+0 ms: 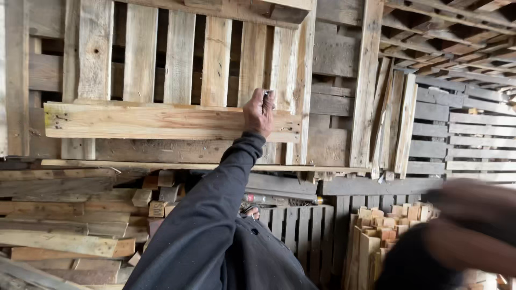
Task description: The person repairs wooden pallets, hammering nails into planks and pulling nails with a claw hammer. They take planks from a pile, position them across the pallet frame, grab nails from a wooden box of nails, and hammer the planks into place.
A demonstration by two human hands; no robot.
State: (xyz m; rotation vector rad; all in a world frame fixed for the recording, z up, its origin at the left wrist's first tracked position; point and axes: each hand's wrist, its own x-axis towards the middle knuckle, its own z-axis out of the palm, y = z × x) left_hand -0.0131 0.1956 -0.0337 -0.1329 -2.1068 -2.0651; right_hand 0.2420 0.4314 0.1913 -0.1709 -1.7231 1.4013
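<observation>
Clamped by the fingers of the left hand (259, 111) on the top edge of a pale horizontal board (161, 122), thumb side against the board's face, near the board's right end. Reaching up and away on a dark sleeve (215, 215) that rises from the lower middle of the head view. Something small and pale pinched at the fingertips (267, 95); too small to tell what.

Board lying flat across the front of a pallet (177, 59) that stands upright, its vertical slats showing above the board and gaps of dark between them. Board fresher and yellower than the grey, weathered wood around it.

Right hand (473, 231) at the lower right corner, close to the lens and badly blurred; cannot tell whether open or closed, nor whether holding anything. Well apart from the board.

Below the pallet, a long thin ledge (161, 165) running left to right. Under that, at the left, a heap of loose planks and short blocks (75, 225). At the lower middle, a low grey slatted pallet (301, 231). Just right of it, a bundle of short pale offcuts (376, 236) standing on end. At the right, more grey pallets (462, 139) stacked against the wall, and roof timbers (446, 32) above.
</observation>
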